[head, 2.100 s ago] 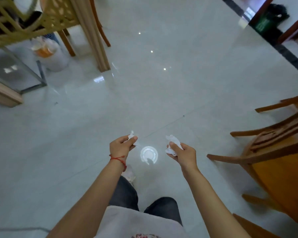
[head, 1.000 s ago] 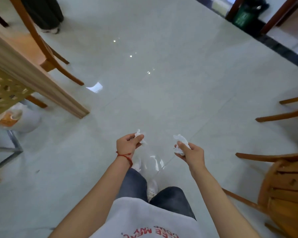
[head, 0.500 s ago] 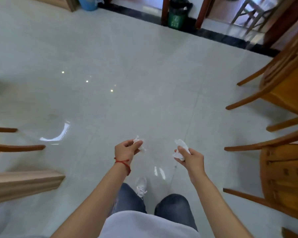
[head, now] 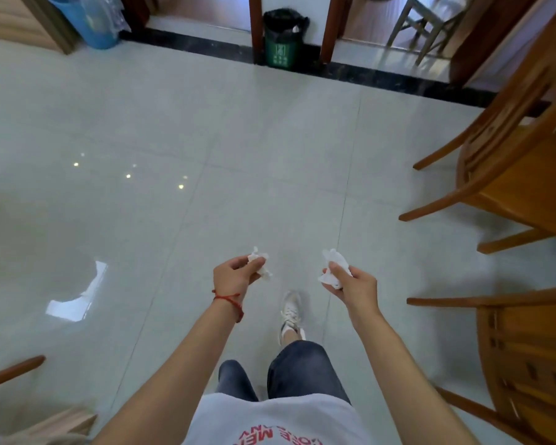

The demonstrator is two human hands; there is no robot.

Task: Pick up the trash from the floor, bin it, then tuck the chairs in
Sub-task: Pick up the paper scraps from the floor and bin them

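Tiled floor (head: 270,155): two hands, two tissue wads, one bin (head: 281,43).

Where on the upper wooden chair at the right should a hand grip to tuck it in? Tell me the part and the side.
Grip the curved top rail of the orange-brown wooden chair from behind its backrest. The rail is a long bar that fingers could wrap, and its legs splay toward the floor. Both hands are full now: left hand and right hand each pinch crumpled white tissue.
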